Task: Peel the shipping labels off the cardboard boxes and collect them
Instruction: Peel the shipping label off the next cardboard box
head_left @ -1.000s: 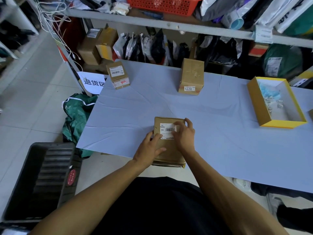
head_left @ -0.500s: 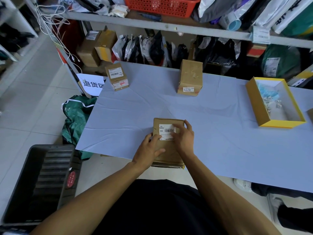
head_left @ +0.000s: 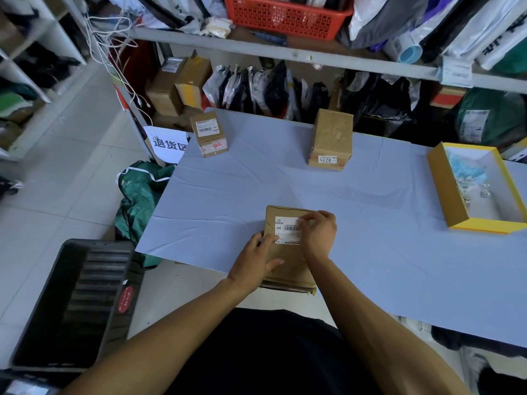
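A flat cardboard box (head_left: 288,263) lies at the table's near edge with a white shipping label (head_left: 285,227) on its top. My left hand (head_left: 253,260) grips the box's left side, thumb lying across the top. My right hand (head_left: 318,233) has its fingertips curled onto the label's right edge and covers that part of it. Farther back stand a small box (head_left: 211,145) with a barcode label (head_left: 206,128) on top, and a taller box (head_left: 332,135) with a small label (head_left: 327,160) on its front face.
The table (head_left: 385,223) carries a pale blue cloth. A yellow open tray (head_left: 453,201) with peeled scraps sits at the right. On the floor at the left are a black crate (head_left: 77,303) and a green bag (head_left: 139,195). Crowded shelves stand behind the table.
My right hand has shifted from the box's far right corner onto the label's right edge, fingers curling in. My left hand has stayed on the box's left side.
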The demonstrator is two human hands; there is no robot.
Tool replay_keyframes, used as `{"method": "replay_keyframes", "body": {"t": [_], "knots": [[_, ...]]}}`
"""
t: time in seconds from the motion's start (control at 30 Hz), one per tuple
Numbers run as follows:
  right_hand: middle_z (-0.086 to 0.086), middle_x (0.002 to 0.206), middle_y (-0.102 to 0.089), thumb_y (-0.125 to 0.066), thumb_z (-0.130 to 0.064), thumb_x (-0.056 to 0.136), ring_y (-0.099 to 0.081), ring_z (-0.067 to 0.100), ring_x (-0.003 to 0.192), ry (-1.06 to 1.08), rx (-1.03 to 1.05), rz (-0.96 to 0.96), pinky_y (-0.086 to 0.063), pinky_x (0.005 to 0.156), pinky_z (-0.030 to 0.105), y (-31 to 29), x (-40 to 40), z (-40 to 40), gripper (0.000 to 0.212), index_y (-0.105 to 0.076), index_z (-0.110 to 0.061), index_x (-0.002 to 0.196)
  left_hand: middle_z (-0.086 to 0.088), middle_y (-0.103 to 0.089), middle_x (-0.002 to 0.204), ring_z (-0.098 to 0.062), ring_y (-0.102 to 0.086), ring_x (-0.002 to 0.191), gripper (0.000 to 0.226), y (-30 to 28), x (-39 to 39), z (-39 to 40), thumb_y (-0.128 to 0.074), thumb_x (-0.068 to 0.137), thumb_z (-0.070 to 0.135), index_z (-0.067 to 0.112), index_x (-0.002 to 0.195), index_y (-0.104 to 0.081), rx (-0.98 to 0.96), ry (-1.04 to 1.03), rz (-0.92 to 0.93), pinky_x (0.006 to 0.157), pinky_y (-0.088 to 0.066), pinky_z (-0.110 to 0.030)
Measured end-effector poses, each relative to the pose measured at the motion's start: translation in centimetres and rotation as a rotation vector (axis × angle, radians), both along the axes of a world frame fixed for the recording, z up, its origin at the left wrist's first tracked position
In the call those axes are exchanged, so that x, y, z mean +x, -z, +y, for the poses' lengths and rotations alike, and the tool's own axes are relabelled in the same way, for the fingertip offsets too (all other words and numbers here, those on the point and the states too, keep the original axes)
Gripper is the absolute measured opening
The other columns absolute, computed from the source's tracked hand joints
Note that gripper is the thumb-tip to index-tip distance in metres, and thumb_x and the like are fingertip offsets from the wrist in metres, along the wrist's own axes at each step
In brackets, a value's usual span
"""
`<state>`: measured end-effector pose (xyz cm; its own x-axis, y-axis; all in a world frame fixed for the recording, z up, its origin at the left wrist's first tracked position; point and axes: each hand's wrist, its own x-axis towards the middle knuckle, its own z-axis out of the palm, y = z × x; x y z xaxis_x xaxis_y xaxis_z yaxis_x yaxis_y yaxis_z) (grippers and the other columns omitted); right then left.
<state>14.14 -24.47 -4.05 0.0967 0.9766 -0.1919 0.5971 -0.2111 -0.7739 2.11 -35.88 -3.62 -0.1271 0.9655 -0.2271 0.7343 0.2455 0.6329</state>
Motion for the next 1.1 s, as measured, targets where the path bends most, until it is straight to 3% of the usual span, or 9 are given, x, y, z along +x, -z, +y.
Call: {"method": "replay_keyframes", "body": {"t": [0.33,0.5,0.57,0.67,0.73,0.8,0.93,1.03,1.1], "knots": [[0.007,0.138,-0.042,-0.044,-0.016,0.097,-0.040,0.030,0.119,-0.114,0.016,-0.244,-0.054,0.083,0.046,-0.8,-0.6,0.1,0.029,-0.069,-0.001,0.093,-0.006,-0.035,0.150,-0.023,-0.046,0.131,0.054,0.2,0.1,-0.1,-0.061,0.094,0.035,0.024,0.141,-0.037,-0.005,-0.006,0.006,0.101,-0.047,-0.031],[0.010,0.141,-0.037,-0.043,-0.017,0.097,-0.037,0.036,0.122,-0.201,-0.039,-0.240,-0.049,0.090,0.040,-1.1,-0.3,0.4,0.028,-0.064,0.001,0.095,-0.006,-0.035,0.150,-0.023,-0.045,0.132,0.053,0.2,0.1,-0.1,-0.061,0.094,0.035,0.026,0.140,-0.037,-0.010,-0.020,-0.003,0.101,-0.047,-0.032],[0.011,0.129,-0.049,-0.041,-0.019,0.095,-0.048,0.036,0.113,-0.176,-0.045,-0.160,-0.049,0.086,0.039,-1.0,0.2,0.7,0.025,-0.061,-0.006,0.088,-0.006,-0.037,0.148,-0.023,-0.046,0.131,0.052,0.1,0.1,-0.2,-0.061,0.094,0.035,0.024,0.139,-0.038,0.000,-0.023,-0.015,0.101,-0.047,-0.031],[0.004,0.106,-0.060,-0.054,-0.020,0.088,-0.060,0.021,0.090,-0.092,-0.037,0.044,-0.055,0.074,0.039,-1.3,1.2,0.6,0.007,-0.059,-0.015,0.087,-0.006,-0.038,0.147,-0.022,-0.047,0.129,0.052,0.0,0.1,-0.2,-0.061,0.094,0.035,0.022,0.139,-0.039,0.009,-0.026,-0.029,0.099,-0.046,-0.029],[-0.001,0.107,-0.057,-0.065,-0.019,0.081,-0.057,0.016,0.088,-0.184,-0.016,0.025,-0.049,0.068,0.025,-1.2,1.6,0.3,0.006,-0.064,-0.015,0.085,-0.005,-0.037,0.148,-0.022,-0.047,0.128,0.054,-0.2,0.2,-0.2,-0.062,0.094,0.034,0.023,0.140,-0.038,-0.008,-0.041,-0.048,0.099,-0.046,-0.029],[-0.001,0.110,-0.054,-0.071,-0.017,0.078,-0.056,0.015,0.088,-0.213,-0.030,0.013,-0.041,0.066,0.021,-0.6,1.5,0.4,0.006,-0.065,-0.018,0.079,-0.005,-0.037,0.148,-0.022,-0.048,0.128,0.055,-0.1,0.1,-0.2,-0.062,0.093,0.035,0.025,0.141,-0.037,-0.020,-0.053,-0.058,0.099,-0.045,-0.029],[0.010,0.109,-0.062,-0.064,-0.017,0.083,-0.062,0.022,0.086,-0.184,-0.075,-0.006,-0.048,0.068,0.029,-0.1,0.8,1.2,0.022,-0.061,-0.022,0.063,-0.006,-0.039,0.147,-0.022,-0.048,0.127,0.055,-0.1,0.1,-0.3,-0.063,0.093,0.034,0.026,0.140,-0.036,-0.011,-0.047,-0.048,0.098,-0.045,-0.028],[0.013,0.123,-0.053,-0.057,-0.019,0.089,-0.058,0.030,0.104,-0.232,-0.091,-0.038,-0.053,0.083,0.040,-0.2,1.0,1.0,0.022,-0.062,-0.017,0.068,-0.007,-0.041,0.146,-0.023,-0.048,0.128,0.064,-0.2,-0.1,-0.1,-0.065,0.091,0.034,0.029,0.145,-0.030,-0.039,-0.046,-0.076,0.099,-0.044,-0.029],[0.014,0.118,-0.055,-0.051,-0.020,0.092,-0.058,0.032,0.103,-0.233,-0.078,-0.036,-0.052,0.080,0.041,0.0,1.3,0.8,0.020,-0.060,-0.012,0.076,-0.008,-0.045,0.144,-0.026,-0.047,0.129,0.083,-0.5,-0.7,0.7,-0.071,0.086,0.034,0.034,0.151,-0.018,-0.090,-0.023,-0.117,0.100,-0.043,-0.032]]}}
